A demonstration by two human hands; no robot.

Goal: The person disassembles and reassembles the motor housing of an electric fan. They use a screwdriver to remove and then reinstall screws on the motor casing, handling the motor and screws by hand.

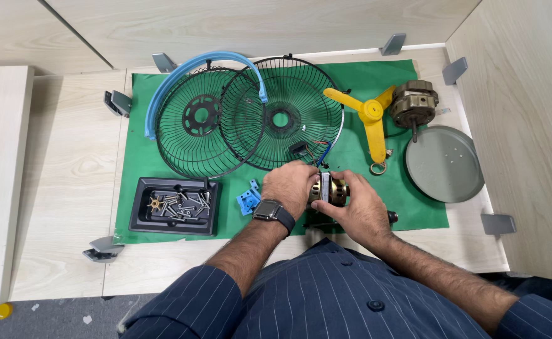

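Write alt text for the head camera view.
Both hands, left hand and right hand, grip a small brass-coloured motor over a green mat, with two black fan grilles, a yellow fan blade and a black screw tray around.

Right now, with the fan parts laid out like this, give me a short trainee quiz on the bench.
1. True or false: both hands hold the brass motor part.
2. What lies in the black tray? A) screws B) batteries C) coins
3. Which colour is the fan blade?

Key:
1. True: left hand and right hand grip it together.
2. A: screws and small bits.
3. Yellow; it lies on the green mat, right of the two wire guards.
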